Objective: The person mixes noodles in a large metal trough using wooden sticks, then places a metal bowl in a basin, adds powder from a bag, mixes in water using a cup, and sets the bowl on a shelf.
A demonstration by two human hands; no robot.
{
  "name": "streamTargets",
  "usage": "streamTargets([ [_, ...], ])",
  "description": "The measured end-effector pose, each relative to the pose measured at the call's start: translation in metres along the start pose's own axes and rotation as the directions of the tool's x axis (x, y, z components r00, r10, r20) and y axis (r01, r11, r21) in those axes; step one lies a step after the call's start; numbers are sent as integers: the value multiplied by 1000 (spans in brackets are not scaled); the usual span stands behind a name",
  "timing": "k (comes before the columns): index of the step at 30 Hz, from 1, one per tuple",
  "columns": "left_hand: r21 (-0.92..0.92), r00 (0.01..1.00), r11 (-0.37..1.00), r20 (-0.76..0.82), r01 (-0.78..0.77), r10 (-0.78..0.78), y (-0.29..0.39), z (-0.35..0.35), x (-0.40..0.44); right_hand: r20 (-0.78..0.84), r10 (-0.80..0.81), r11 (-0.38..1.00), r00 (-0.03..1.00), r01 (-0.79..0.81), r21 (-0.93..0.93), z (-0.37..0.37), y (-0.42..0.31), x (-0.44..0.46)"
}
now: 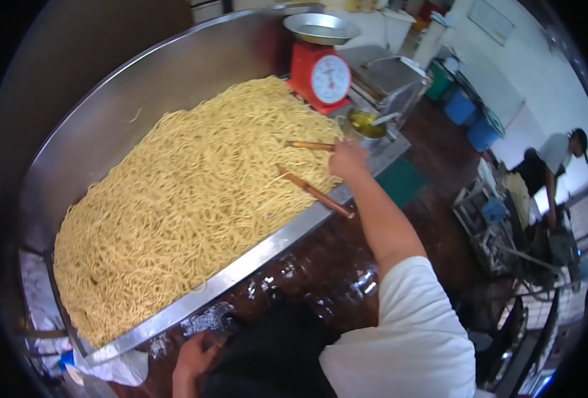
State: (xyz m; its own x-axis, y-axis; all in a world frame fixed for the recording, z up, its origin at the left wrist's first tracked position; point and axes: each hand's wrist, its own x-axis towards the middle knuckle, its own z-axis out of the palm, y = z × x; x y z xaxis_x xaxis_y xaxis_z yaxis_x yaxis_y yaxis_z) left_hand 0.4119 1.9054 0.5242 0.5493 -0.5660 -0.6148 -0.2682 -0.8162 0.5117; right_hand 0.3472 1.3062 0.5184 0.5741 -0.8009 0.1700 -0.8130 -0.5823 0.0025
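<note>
A thick heap of yellow noodles [194,192] covers a large metal tray [254,258]. My right hand [348,159] reaches over the tray's right part, closed on the end of a wooden stick [309,145] that points left over the noodles. Just below it, a second wooden stick [317,194] lies across the noodles and the tray's front rim, apart from my fingers. Low by my dark apron, my left hand [196,358] hangs with its fingers loosely bent and apart, nothing visible in it.
Behind the noodles stands a red dial scale [317,76] with a metal pan. Beside it is a pot of yellow oil [366,126] with a ladle. A white plastic bag [115,367] hangs at the lower left. Another person [553,159] works at a machine on the right. The floor looks wet.
</note>
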Motion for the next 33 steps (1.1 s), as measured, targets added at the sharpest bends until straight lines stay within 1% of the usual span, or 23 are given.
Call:
streamTargets([
  [1,17,999,999,-3,-34,34,1,2,10,54,-2,998,999,5,-60,2,5,-1],
  [2,53,999,999,32,-12,10,17,-3,14,194,8,1000,981,-7,-5,-1,10,1],
  [3,69,997,996,59,-49,45,22,-4,22,326,14,998,945,-32,51,-5,13,4],
  [5,40,985,987,79,-155,152,21,0,38,242,-15,999,970,2,52,-5,10,-6],
  [6,52,975,979,109,-200,193,18,3,48,293,-17,999,956,6,37,-13,6,-7],
  [7,-18,951,961,138,-277,277,11,8,57,302,3,997,953,-26,73,-15,7,-12],
  [8,-90,917,932,167,-351,361,7,11,68,339,-92,993,936,61,100,-4,12,-16],
  [9,-166,876,895,194,-415,442,12,12,80,427,-58,986,902,-14,163,-9,11,-27],
  [10,-51,917,984,356,-170,177,36,-2,79,486,-28,966,873,-101,237,0,8,-38],
  [11,-39,901,977,380,-210,209,50,-7,79,494,-35,957,869,-114,267,-7,2,-56],
  [12,-67,905,984,388,-163,176,61,-10,79,431,-108,950,896,-35,311,-12,-1,-75],
  [13,-98,911,989,388,-112,141,69,-13,80,413,-50,934,909,-104,342,-28,-9,-91],
  [14,-39,884,948,351,-315,308,74,-17,82,381,-29,937,924,-108,333,-27,-13,-103],
  [15,-34,878,942,352,-334,324,79,-21,87,329,18,918,944,-147,369,-19,-16,-113],
  [17,-113,799,907,439,-406,412,84,-30,94,354,47,903,934,-191,384,-25,-28,-133],
  [18,-47,790,872,402,-487,463,72,-30,104,348,59,901,936,-200,385,-22,-35,-140],
  [19,-44,785,868,405,-495,468,66,-31,109,345,103,891,933,-241,385,-14,-42,-145],
  [20,-89,785,865,381,-494,488,62,-32,113,345,145,880,927,-280,384,-12,-47,-148],
  [21,-136,786,861,358,-490,504,58,-33,116,344,151,879,927,-285,381,-9,-52,-153],
  [25,-154,754,854,410,-497,513,63,-45,114,345,174,870,922,-308,385,-11,-66,-167],
  [27,-146,778,906,469,-398,418,75,-51,104,325,192,871,926,-313,379,-14,-69,-168],
  [31,-89,800,921,469,-378,374,75,-54,101,349,191,875,917,-320,363,-10,-67,-163],
  [33,-189,783,930,502,-315,368,83,-61,94,351,200,880,915,-325,346,-10,-68,-163],
])
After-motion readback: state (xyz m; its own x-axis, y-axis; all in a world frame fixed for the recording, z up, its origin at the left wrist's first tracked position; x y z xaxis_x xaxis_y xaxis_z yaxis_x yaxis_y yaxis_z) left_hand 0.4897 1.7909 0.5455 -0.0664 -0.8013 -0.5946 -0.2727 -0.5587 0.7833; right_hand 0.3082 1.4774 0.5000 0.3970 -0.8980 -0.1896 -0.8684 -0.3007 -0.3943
